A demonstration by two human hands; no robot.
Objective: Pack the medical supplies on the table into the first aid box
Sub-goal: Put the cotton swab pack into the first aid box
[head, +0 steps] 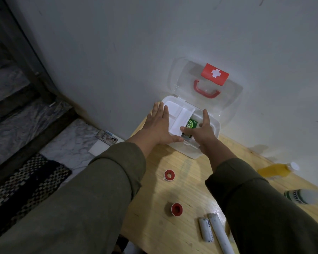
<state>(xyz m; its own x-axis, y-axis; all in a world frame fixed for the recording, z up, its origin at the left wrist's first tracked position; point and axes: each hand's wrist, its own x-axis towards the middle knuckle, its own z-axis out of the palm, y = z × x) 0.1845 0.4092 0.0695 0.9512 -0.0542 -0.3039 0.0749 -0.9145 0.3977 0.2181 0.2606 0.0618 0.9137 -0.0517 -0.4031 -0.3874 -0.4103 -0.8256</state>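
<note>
The clear first aid box (216, 125) stands open at the table's far end, and its lid (233, 101), with a red handle and a red cross label, leans on the wall. A white tray (182, 116) sits in the box's left part. My left hand (158, 125) lies flat on the tray with the thumb hooked along its front edge. My right hand (204, 132) is spread over the box's right part, its thumb touching the tray's corner. A green packet (192, 123) shows in the box between my hands.
On the wooden table (154, 226) lie two red tape rolls (169, 175) (176, 208), two white rolled bandages (206, 230) (220, 233), a yellow bottle (273, 170) and a white bottle with a green label (305, 196). A phone (106, 137) and a rug (26, 180) lie on the floor to the left.
</note>
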